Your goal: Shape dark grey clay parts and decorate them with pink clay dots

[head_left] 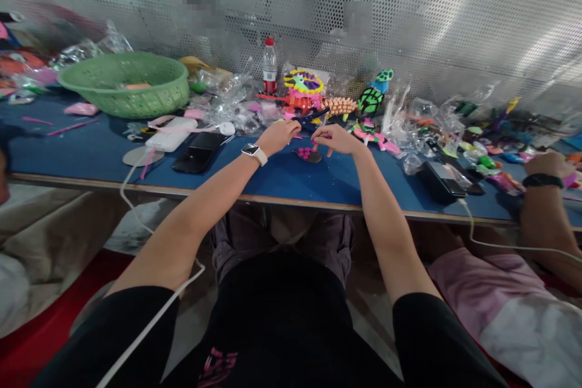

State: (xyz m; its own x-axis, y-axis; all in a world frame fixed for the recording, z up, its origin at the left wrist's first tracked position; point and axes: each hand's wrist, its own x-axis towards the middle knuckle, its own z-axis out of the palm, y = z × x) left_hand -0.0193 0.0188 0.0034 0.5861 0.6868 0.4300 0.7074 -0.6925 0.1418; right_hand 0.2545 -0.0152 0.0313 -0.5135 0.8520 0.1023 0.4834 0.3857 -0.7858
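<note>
On the blue table, a small dark grey oval disc (313, 158) lies just in front of my hands, with several bright pink dots (304, 152) along its far side. My left hand (282, 135) is just beyond the disc's left side, its fingers closed together; what they hold is too small to make out. Over the disc's right side, my right hand (337, 138) has thumb and forefinger pinched near the pink dots, the other fingers hanging looser. Anything in that pinch is not clear. Behind both hands lies a dark blue clay-like piece (311, 119).
Colourful model animals, including a green-and-black turtle (371, 100) and a spiky orange figure (339, 107), stand behind. A red-capped bottle (270, 66), green basket (122, 100), black phone (199, 153) and white power bank (171, 134) are leftward. A co-worker's hand (549, 167) is at right.
</note>
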